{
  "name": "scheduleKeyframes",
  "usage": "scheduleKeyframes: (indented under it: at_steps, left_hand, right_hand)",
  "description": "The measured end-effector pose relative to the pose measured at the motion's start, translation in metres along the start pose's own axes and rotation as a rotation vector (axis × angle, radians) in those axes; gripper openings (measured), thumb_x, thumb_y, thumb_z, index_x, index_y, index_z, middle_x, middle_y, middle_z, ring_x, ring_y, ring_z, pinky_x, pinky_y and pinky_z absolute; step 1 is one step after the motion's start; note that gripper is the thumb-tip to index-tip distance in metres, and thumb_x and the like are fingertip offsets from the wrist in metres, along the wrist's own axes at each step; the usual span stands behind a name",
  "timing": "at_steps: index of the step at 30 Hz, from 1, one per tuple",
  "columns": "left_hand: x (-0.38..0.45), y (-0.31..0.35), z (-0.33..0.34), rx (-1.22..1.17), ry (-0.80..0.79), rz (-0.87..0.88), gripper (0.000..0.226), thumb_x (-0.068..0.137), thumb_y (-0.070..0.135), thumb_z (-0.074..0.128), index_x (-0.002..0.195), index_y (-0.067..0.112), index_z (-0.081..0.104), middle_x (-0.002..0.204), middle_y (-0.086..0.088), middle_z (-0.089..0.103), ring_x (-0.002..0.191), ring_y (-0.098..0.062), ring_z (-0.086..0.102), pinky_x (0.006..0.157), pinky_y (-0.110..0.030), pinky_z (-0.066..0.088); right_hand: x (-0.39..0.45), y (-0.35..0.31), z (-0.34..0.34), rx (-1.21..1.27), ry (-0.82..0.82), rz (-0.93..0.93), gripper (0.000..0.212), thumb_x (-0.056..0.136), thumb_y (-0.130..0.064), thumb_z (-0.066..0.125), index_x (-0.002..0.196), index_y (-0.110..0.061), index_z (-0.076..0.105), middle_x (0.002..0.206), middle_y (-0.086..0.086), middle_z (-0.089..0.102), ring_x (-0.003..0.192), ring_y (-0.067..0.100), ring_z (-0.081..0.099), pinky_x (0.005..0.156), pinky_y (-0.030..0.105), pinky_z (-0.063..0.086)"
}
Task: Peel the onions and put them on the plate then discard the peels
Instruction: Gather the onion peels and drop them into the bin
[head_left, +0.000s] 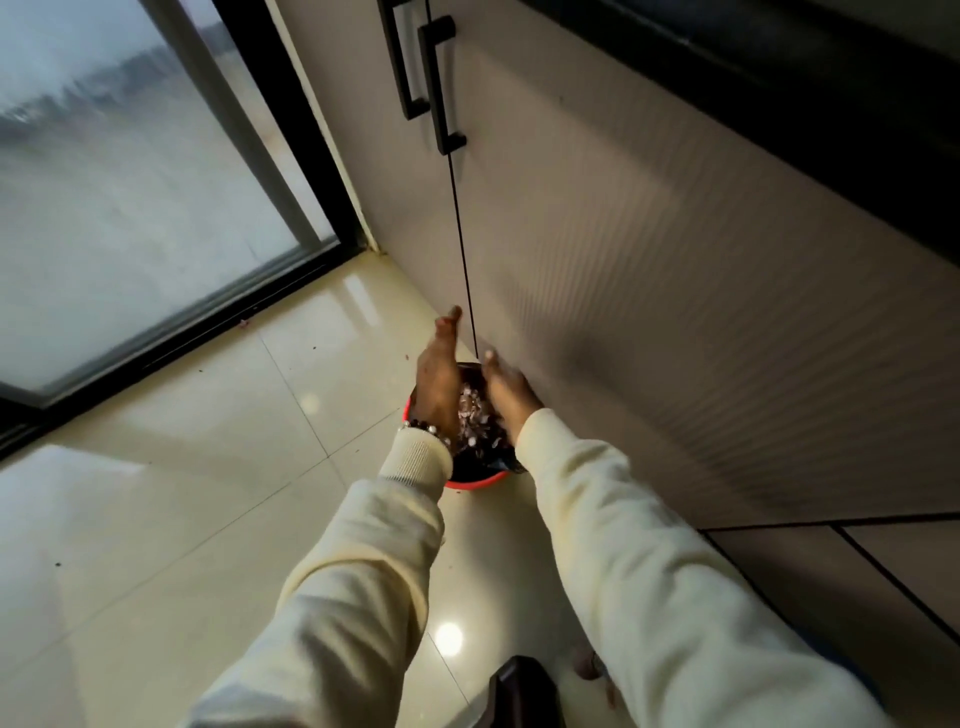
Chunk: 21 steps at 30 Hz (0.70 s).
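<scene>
A small red bin (475, 482) with a dark liner stands on the floor against the cabinet. Pale purple onion peels (475, 415) lie inside it or fall between my hands. My left hand (438, 379) is held flat above the bin's left side, fingers straight and pointing away. My right hand (506, 387) is flat above the bin's right side, palm facing the left one. Both hands are blurred by motion and hold nothing. No onions or plate are in view.
Grey cabinet doors (649, 291) with black handles (440, 83) rise right behind the bin. A glass sliding door (130, 208) is at the left. Glossy cream floor tiles (182, 493) carry a few peel scraps. A dark object (524, 691) sits at the bottom edge.
</scene>
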<state>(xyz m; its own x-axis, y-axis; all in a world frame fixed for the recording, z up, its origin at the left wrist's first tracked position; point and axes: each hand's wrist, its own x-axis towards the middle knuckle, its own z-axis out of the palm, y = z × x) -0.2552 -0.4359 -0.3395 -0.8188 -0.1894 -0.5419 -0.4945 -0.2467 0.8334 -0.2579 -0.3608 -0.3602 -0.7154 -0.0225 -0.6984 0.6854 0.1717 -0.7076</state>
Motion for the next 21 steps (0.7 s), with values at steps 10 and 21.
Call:
scheduleKeyframes:
  at_steps: [10, 21]
  left_hand:
    - [-0.008, 0.021, -0.006, -0.331, 0.112, -0.178, 0.057, 0.096, 0.057, 0.042, 0.115, 0.009, 0.064, 0.108, -0.010, 0.064, 0.106, -0.029, 0.059, 0.096, -0.047, 0.049]
    - [-0.091, 0.065, 0.021, -0.162, 0.373, 0.216, 0.017, 0.093, 0.008, 0.057, 0.105, 0.005, 0.069, 0.083, -0.010, 0.073, 0.067, -0.023, 0.070, 0.072, -0.040, 0.058]
  right_hand:
    - [-0.030, 0.001, 0.003, -0.096, -0.048, -0.216, 0.040, 0.103, -0.039, 0.043, 0.127, -0.015, 0.064, 0.124, 0.009, 0.067, 0.116, 0.028, 0.062, 0.107, 0.043, 0.044]
    - [-0.148, -0.062, -0.036, 0.178, 0.278, -0.500, 0.018, 0.094, -0.014, 0.063, 0.081, -0.006, 0.071, 0.063, 0.003, 0.064, 0.054, 0.015, 0.058, 0.061, 0.037, 0.057]
